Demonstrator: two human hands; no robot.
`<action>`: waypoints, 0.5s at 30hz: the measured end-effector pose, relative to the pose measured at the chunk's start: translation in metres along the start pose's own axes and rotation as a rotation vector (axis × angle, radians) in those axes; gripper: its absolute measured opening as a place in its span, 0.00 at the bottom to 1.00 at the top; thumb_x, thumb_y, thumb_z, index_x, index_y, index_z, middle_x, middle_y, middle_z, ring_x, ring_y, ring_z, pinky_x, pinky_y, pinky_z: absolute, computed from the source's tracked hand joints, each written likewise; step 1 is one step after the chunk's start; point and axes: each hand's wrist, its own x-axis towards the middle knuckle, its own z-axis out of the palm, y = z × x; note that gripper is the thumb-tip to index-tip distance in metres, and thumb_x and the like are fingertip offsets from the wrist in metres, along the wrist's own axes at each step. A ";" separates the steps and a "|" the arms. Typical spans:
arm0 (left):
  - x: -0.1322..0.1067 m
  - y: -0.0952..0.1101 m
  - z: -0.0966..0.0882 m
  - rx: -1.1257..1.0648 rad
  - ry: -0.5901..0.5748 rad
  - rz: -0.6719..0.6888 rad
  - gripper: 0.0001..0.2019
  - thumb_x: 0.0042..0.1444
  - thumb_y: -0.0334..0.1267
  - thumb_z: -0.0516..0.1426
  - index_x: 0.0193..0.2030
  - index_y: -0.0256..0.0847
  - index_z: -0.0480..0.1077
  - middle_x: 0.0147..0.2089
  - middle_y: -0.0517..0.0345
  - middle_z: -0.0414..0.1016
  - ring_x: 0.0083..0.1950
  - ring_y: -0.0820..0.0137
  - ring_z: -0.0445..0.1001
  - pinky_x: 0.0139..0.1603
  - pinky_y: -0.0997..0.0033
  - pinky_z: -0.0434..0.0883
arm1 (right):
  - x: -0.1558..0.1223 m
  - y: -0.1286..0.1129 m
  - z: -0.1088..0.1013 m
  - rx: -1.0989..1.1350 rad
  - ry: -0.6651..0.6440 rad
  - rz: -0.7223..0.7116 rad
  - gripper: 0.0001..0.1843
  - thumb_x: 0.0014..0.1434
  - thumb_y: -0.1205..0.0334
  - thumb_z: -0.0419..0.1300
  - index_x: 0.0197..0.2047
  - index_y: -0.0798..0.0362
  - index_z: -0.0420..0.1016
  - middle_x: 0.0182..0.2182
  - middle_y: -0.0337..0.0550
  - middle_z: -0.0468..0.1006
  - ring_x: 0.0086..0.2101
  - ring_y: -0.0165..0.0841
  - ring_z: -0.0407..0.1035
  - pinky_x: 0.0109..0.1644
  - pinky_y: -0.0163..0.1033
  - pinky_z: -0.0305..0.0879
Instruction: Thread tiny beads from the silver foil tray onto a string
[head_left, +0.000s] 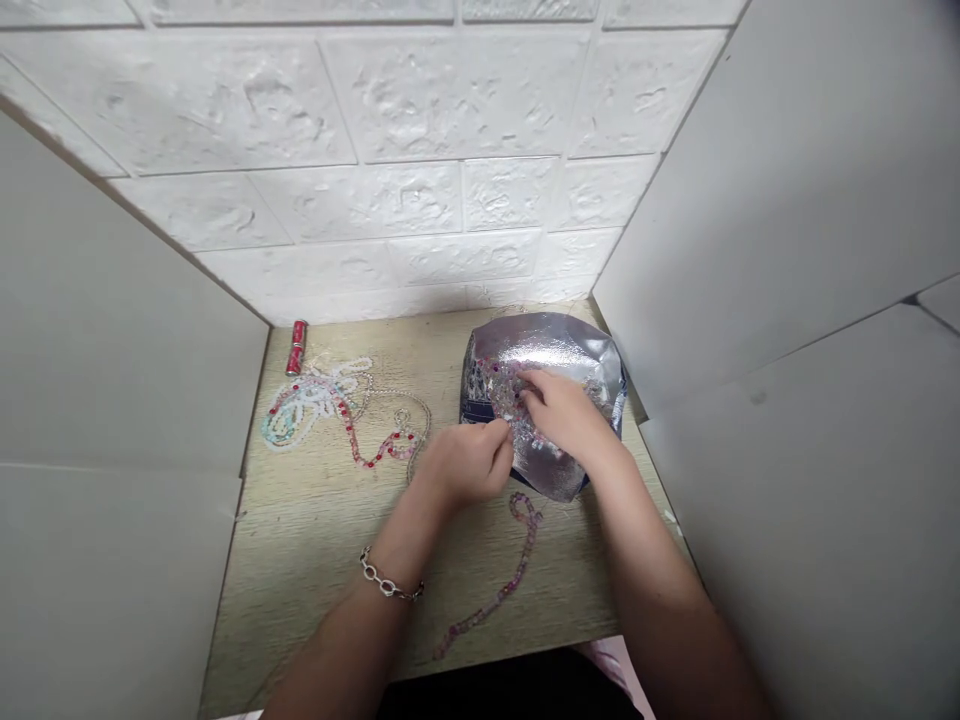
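Observation:
A crumpled silver foil bag (559, 350) lies at the right rear of the wooden table (322, 530), with a tangle of pink and clear beaded strands (504, 392) on it. My right hand (566, 410) rests on the bag with its fingers curled into the beads. My left hand (465, 462) is closed in a pinch at the bag's left edge, gripping a beaded strand. A chain bracelet (388, 583) sits on my left wrist. A pink beaded strand (504, 580) trails from under the bag toward the table's front edge.
A heap of white, green and red beaded strands (330, 405) lies at the left rear. A small red tube (297, 347) stands by the white brick wall (390, 180). White panels (787, 200) close in both sides of the table.

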 end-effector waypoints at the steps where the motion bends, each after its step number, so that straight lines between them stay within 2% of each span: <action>1: 0.000 0.001 0.000 -0.024 -0.019 0.007 0.12 0.52 0.34 0.43 0.23 0.38 0.62 0.19 0.58 0.67 0.20 0.75 0.64 0.22 0.74 0.54 | 0.000 0.000 -0.001 0.014 -0.011 -0.001 0.18 0.56 0.65 0.46 0.48 0.53 0.66 0.45 0.46 0.71 0.46 0.36 0.64 0.48 0.41 0.59; 7: 0.002 0.009 -0.003 -0.074 -0.099 -0.030 0.12 0.50 0.34 0.44 0.20 0.37 0.64 0.18 0.58 0.66 0.19 0.76 0.62 0.21 0.74 0.50 | 0.000 0.001 -0.004 0.019 -0.013 0.006 0.17 0.56 0.65 0.46 0.47 0.53 0.68 0.44 0.46 0.72 0.45 0.37 0.65 0.47 0.43 0.60; 12: 0.003 0.010 -0.003 -0.066 -0.160 -0.074 0.14 0.51 0.36 0.43 0.23 0.37 0.66 0.21 0.55 0.70 0.22 0.73 0.66 0.23 0.73 0.52 | 0.002 0.003 -0.001 0.052 -0.002 0.009 0.17 0.56 0.64 0.46 0.46 0.52 0.68 0.44 0.46 0.72 0.45 0.37 0.65 0.47 0.44 0.61; 15: 0.004 0.010 -0.002 -0.078 -0.188 -0.080 0.14 0.52 0.36 0.43 0.25 0.37 0.67 0.23 0.54 0.71 0.24 0.72 0.67 0.24 0.73 0.55 | 0.003 -0.004 -0.010 0.092 0.117 0.036 0.17 0.57 0.62 0.46 0.46 0.52 0.69 0.43 0.45 0.73 0.44 0.37 0.66 0.46 0.44 0.61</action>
